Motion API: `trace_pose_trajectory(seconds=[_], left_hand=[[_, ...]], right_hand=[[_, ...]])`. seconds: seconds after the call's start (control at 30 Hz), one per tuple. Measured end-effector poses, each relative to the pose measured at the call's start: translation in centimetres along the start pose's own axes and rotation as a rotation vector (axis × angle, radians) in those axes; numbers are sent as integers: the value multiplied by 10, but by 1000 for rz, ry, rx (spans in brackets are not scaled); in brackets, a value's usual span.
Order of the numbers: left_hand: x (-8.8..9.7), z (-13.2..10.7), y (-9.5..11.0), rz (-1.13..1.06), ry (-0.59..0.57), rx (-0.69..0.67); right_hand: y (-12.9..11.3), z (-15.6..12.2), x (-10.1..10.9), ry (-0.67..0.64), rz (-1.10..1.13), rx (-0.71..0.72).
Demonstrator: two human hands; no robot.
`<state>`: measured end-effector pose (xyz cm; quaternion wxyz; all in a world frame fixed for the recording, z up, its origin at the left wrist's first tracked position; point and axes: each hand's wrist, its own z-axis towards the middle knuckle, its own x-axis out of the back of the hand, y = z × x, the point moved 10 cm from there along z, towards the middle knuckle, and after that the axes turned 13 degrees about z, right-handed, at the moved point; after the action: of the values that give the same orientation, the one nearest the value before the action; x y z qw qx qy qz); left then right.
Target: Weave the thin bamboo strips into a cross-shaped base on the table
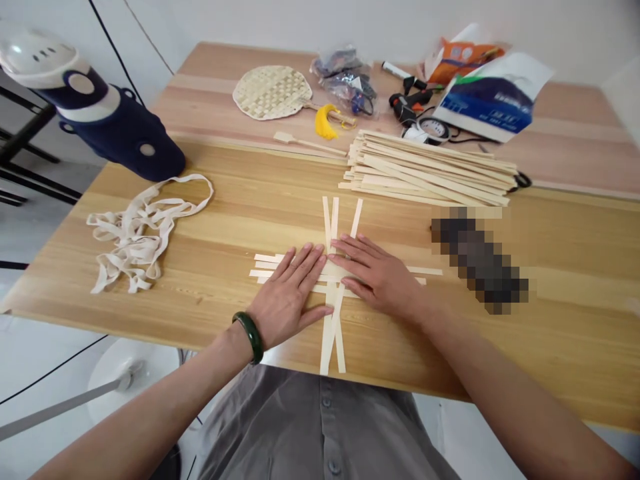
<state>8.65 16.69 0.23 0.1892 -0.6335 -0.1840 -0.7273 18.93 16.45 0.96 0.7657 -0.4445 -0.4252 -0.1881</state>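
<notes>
Several pale, flat bamboo strips [329, 340] cross one another on the wooden table near its front edge, some running away from me and others sideways. My left hand [287, 297] lies flat over the left part of the sideways strips, its fingers stretched toward the crossing. From the right, my right hand [375, 270] rests on the strips with its fingers spread and pointing left. Both palms face down and partly hide the crossing, so I cannot make out how the strips pass over and under there. A dark green bangle [248, 337] circles my left wrist.
Behind lies a pile of bamboo strips [430, 170]. A round woven fan [273, 92], yellow tassel [327, 121], glue gun [411, 103] and blue box [490, 103] are farther back. White cloth tape [145, 233] lies left, near a dark blue bottle [125, 127]. A blurred dark object [480, 260] sits right.
</notes>
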Motion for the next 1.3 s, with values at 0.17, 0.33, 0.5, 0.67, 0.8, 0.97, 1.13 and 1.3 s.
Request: trace_pose_trajectory(seconds=[0.17,0.33,0.5,0.67,0.8,0.97,1.13,1.3], left_hand=[[7,-2,1,-1,35,-14],[3,-3,4,7,17,-45],[-1,-4,3,-7,1,-38],[0,-4,4,12,16,-44],[0,-3,7,36,13,-65],[-1,-4,7,20,6,-72],[2,-4,3,-43,3,-56],[12,7,-3,-37,15,-6]], right_hand=[[-1,-4,2,-26,42,13],[1,-2,13,69,-21,-48],[-3,1,12,100,-58,-17],[-3,3,7,74,-29,-9],[-4,5,4,30,-29,-2],[0,5,10,75,-23,-25],[-20,-9,22,161,4,30],[-38,-28,26,202,-16,41]])
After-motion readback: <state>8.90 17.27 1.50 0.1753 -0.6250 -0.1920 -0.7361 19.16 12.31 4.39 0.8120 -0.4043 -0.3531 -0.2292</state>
